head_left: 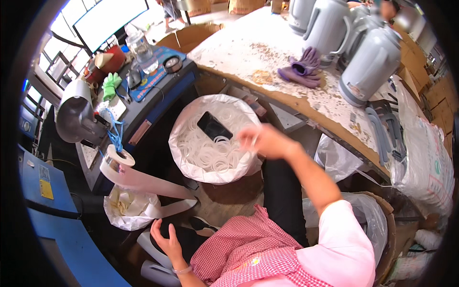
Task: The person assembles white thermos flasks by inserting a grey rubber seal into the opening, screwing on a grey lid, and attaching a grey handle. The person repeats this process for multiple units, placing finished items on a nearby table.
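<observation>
My right hand [268, 142] is over the right rim of a round container lined with a white bag [180, 158]. Its fingers are smeared by motion; a faint pale curve shows by the fingertips, but I cannot tell whether they hold it. Many translucent plastic rings [210, 157] fill the bag, and a black smartphone [214, 126] lies on top of them. Low on the left, my left hand [167, 240] is empty with its fingers apart, above my lap and near some grey cylindrical parts [158, 272].
Grey jugs with handles [370, 64] and purple gloves [303, 69] stand and lie on the worn table [239, 43]. At left are a roll of pale strip [118, 158], a small bag-lined bin [125, 217], a grey jug body [76, 115], a green glove [111, 86] and a blue machine [48, 210].
</observation>
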A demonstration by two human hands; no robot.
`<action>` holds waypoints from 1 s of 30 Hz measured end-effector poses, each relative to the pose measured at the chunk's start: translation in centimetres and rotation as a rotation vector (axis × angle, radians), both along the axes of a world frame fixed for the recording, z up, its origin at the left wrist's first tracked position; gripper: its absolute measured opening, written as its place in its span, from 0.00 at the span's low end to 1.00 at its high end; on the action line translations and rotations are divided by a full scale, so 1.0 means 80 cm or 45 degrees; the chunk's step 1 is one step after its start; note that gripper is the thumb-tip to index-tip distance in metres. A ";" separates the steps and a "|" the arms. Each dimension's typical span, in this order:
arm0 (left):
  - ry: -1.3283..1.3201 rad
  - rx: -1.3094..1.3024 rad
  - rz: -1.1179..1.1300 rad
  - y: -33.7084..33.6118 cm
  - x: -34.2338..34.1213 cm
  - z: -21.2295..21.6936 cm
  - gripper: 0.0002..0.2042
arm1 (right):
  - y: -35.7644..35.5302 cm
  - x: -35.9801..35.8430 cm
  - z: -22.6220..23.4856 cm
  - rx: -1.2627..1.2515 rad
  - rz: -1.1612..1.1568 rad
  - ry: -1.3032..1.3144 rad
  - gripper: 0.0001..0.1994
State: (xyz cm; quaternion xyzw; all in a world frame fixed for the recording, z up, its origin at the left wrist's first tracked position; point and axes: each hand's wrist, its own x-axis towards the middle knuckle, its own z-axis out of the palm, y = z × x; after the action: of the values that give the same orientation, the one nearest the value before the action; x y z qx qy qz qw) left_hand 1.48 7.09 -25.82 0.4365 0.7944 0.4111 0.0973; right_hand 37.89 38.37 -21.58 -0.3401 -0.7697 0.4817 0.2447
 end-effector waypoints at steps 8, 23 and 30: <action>-0.407 0.317 -0.392 0.102 0.086 0.084 0.18 | 0.228 0.214 0.019 1.024 -1.375 -0.357 0.06; -0.926 0.284 -1.015 0.269 0.271 0.180 0.14 | 0.067 0.162 0.195 0.927 -0.831 0.081 0.09; -1.424 0.441 -0.584 0.270 0.290 0.132 0.17 | -0.060 0.015 0.099 0.784 -0.365 0.232 0.09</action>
State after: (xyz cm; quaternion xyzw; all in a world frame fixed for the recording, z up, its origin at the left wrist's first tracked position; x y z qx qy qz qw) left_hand 24.69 28.71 -15.29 0.3242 0.4313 0.6686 0.5117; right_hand 39.12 33.55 -13.63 -0.3107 -0.7982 0.2161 0.4687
